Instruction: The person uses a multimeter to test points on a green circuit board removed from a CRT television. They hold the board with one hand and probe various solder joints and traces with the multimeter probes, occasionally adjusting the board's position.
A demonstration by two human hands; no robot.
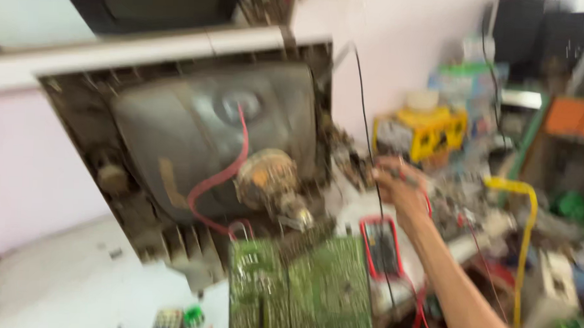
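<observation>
The picture is motion-blurred. My right hand [398,180] reaches in from the lower right, just right of an opened old television [176,134] whose grey picture tube faces me. Its fingers look curled around a thin test lead; a red lead [426,204] runs past the wrist towards a red-framed multimeter [381,248] lying below the hand. A black wire [368,121] hangs down beside the fingers. A green circuit board [300,290] sticks out under the tube, and a red cable [223,174] loops from the tube's top to its neck [272,183]. My left hand is out of view.
A yellow and grey box [426,133] stands behind the hand among cluttered parts. A yellow cable [525,237] arcs down at the right. A remote control [168,321] lies at the bottom on the white table [62,272]. A pink wall is behind.
</observation>
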